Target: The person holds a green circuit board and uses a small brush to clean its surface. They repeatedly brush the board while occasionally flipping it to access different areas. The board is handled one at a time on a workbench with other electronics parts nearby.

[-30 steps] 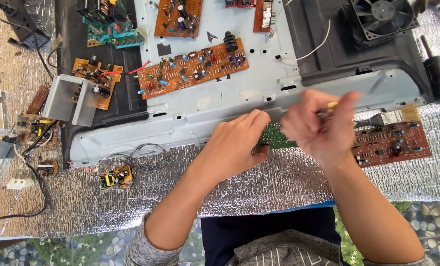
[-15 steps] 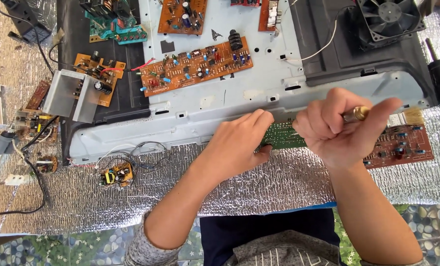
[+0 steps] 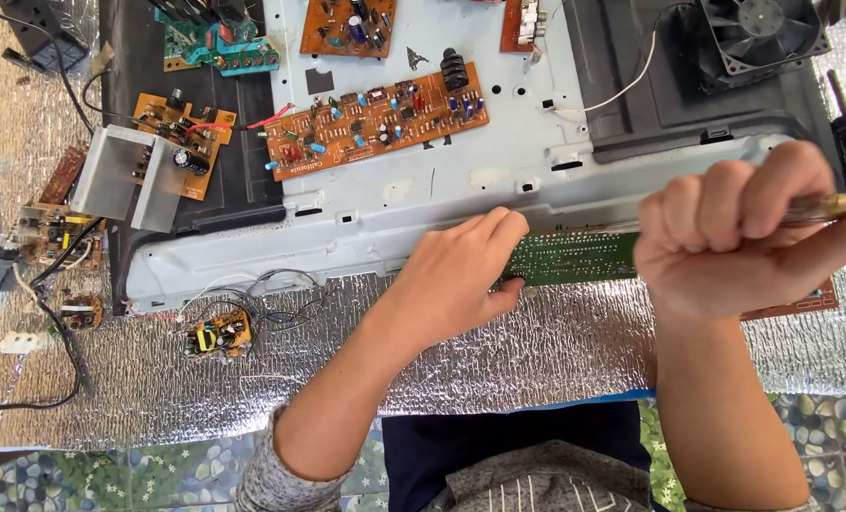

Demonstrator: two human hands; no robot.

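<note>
My left hand (image 3: 461, 275) rests on the left end of a green circuit board (image 3: 574, 258), fingers pinching its edge against the front wall of a grey metal chassis (image 3: 366, 228). My right hand (image 3: 736, 237) is closed in a fist around a screwdriver with a clear yellow handle (image 3: 826, 206); its thin shaft (image 3: 622, 226) runs left along the chassis above the green board. A brown circuit board (image 3: 802, 301) peeks out under my right hand.
A long orange circuit board (image 3: 375, 118) lies on the chassis, more boards behind it. A metal heat sink (image 3: 124, 178) on a small board sits left. A black fan (image 3: 759, 33) is at the back right. Small wired parts (image 3: 216, 332) lie on silver foil matting (image 3: 555, 351).
My right hand has lifted toward the camera and moved right, closing into a tighter fist on the screwdriver. My left hand has stayed on the green board.
</note>
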